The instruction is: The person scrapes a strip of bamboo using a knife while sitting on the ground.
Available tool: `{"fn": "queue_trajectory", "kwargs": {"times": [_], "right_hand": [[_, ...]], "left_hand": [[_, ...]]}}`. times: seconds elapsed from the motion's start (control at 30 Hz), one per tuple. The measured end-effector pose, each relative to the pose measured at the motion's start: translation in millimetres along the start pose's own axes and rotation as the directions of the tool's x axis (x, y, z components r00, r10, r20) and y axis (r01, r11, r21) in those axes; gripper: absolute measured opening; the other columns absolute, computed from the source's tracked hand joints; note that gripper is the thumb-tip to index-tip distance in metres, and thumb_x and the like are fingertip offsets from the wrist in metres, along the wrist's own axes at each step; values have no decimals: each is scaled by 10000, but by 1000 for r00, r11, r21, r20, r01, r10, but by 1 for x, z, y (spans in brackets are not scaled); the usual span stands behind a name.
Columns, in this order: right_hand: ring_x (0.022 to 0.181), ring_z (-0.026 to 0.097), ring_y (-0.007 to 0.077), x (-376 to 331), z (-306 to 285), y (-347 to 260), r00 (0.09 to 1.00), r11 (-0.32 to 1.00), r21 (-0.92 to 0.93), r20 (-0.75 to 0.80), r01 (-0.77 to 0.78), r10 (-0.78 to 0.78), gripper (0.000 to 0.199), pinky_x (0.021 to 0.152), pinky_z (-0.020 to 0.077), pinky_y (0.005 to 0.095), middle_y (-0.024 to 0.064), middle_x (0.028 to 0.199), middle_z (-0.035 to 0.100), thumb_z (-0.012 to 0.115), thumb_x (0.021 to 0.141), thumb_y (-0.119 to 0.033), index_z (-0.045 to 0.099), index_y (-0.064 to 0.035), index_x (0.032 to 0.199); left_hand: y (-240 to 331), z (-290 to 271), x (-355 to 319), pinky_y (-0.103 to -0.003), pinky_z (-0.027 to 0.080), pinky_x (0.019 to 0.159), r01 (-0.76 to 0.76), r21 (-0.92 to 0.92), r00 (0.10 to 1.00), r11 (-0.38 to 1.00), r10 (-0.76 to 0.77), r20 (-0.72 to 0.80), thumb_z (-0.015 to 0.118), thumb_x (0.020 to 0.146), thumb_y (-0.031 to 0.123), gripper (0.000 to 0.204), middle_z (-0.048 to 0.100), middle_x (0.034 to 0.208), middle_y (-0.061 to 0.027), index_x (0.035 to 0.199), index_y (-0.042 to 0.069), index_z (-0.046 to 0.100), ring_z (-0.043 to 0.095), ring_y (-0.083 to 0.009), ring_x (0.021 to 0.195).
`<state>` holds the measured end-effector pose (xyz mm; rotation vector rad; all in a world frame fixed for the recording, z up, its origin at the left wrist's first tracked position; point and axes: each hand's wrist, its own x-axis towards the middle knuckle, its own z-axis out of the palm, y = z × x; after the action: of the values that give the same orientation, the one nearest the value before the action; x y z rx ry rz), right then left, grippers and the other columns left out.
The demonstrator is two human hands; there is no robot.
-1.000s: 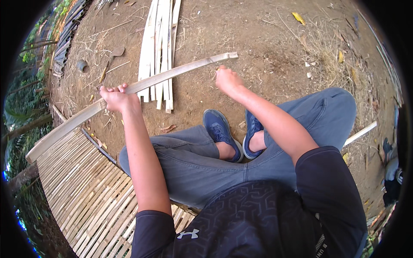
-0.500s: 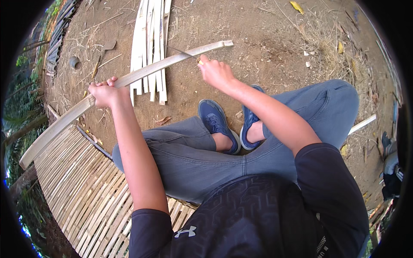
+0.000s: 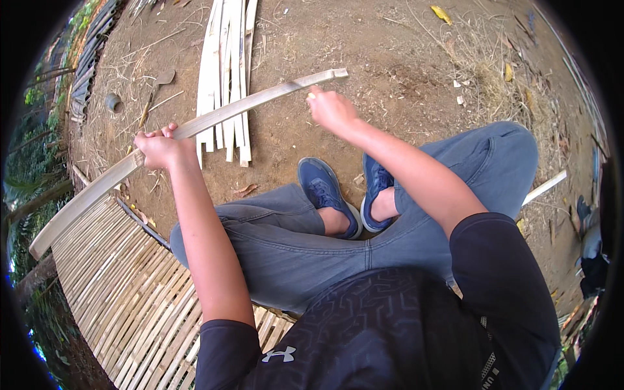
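A long pale bamboo strip (image 3: pixel 234 108) runs slantwise from the lower left up to the upper middle. My left hand (image 3: pixel 159 147) is closed around it at about a third of its length. Close to the strip's far end, my right hand (image 3: pixel 333 110) grips a knife (image 3: pixel 296 84). Its thin blade is smeared by motion and lies across the strip; most of the handle is hidden in my fist.
Several split bamboo strips (image 3: pixel 224 78) lie on the dirt ground ahead. A slatted bamboo bench (image 3: pixel 130 279) extends at lower left. A small trowel-like tool (image 3: pixel 165 77) and a grey cup-shaped piece (image 3: pixel 114 102) rest farther left. My shoes (image 3: pixel 323 188) are below my right hand.
My right hand has shifted slightly right and down with the knife, toward the strip's far end. That end has dipped a little. My left hand keeps its hold.
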<state>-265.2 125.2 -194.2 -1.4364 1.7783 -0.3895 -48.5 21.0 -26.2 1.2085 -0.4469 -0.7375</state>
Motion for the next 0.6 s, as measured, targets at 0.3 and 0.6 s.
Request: {"fn": "queue_trajectory", "kwargs": {"times": [0.3, 0.6], "right_hand": [[723, 699, 255, 1, -1, 10, 997, 997, -30, 0, -76, 76, 322, 610, 577, 372, 182, 823, 689, 446, 975, -152, 555, 20, 1226], [1087, 628, 353, 25, -29, 122, 852, 874, 25, -210, -486, 480, 376, 915, 492, 462, 205, 1135, 661, 493, 940, -314, 636, -48, 1164]], "left_hand": [[1, 1, -2, -311, 393, 452, 20, -9, 1000, 1000, -20, 5, 429, 966, 146, 241, 345, 615, -12, 750, 83, 344, 318, -132, 474], [-3, -4, 9, -315, 434, 549, 70, 22, 982, 997, -72, 173, 546, 984, 342, 369, 333, 619, 15, 761, 114, 360, 349, -110, 527]]}}
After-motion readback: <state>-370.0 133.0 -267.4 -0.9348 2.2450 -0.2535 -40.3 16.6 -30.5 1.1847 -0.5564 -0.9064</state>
